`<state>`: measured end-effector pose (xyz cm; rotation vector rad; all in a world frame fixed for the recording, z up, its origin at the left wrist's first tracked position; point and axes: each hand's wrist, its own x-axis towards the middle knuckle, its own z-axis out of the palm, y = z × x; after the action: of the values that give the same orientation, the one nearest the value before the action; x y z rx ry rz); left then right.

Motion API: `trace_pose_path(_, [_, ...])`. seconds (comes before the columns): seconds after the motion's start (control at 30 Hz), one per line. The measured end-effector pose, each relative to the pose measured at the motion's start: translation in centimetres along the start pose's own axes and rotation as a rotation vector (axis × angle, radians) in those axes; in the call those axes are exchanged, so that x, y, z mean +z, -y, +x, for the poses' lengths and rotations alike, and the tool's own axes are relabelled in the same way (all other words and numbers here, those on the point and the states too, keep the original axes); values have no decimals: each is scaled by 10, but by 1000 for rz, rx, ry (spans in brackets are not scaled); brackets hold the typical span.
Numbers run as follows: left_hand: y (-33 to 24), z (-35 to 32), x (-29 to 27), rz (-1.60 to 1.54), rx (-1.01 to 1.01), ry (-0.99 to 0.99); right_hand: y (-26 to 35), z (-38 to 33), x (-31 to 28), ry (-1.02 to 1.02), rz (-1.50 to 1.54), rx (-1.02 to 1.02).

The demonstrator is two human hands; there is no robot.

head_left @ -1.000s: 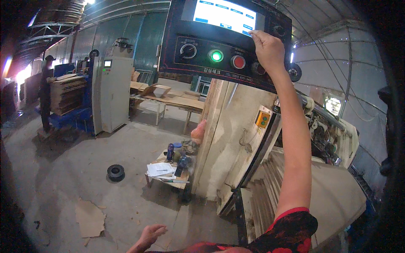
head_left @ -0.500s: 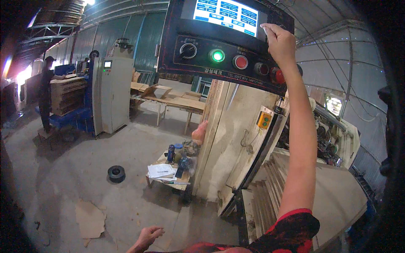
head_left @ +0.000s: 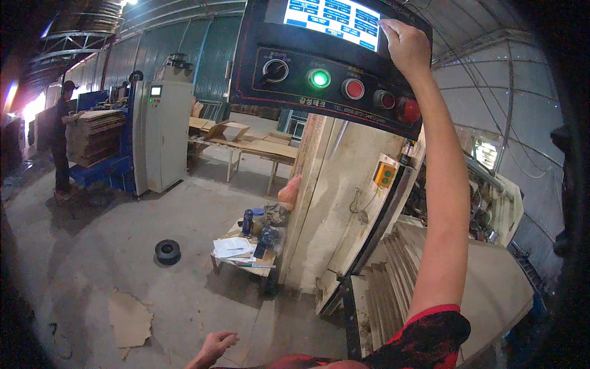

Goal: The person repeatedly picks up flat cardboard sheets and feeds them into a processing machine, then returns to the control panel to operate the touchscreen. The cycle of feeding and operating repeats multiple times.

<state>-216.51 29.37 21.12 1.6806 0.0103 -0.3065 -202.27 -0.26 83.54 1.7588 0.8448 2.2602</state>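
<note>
My right hand [head_left: 407,48] is raised to a black control panel [head_left: 246,74]. Its fingers are curled together, with a fingertip at the right edge of the lit touchscreen [head_left: 335,21]; nothing shows in its grasp. Below the screen are a dark rotary switch [head_left: 275,71], a glowing green button [head_left: 319,78] and a red button [head_left: 353,89]. Beside my right wrist sits a larger red knob [head_left: 408,109]. My left hand [head_left: 218,345] hangs low near the bottom edge, fingers loosely bent and apart from the thumb, holding nothing.
Cardboard sheets [head_left: 473,270] lean in a stack at the right, by the machine. A small table [head_left: 246,265] carries papers and a dark bottle. A black spool [head_left: 168,252] and torn cardboard [head_left: 130,320] lie on the floor. A person [head_left: 63,135] stands by a cardboard stack [head_left: 95,138] at far left.
My right hand has shifted slightly up at the screen's right edge. The view has moved a little. My left hand stays low, and the far person has turned or straightened slightly.
</note>
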Motion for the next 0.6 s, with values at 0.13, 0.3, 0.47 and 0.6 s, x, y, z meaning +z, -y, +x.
trace_pose_path(0.13, [5,2,-1,10,-21,-13,4,1,0,97,-102,54])
trace_pose_path(0.3, [9,3,-1,-20,-18,-2,3,3,4,48,-93,29])
trace_pose_path(0.47, [12,4,-2,-35,-30,-1,-1,2,6,29,-60,1])
trace_pose_path(0.6, [14,5,-2,-80,-34,-32,-2,1,6,17,-62,-12])
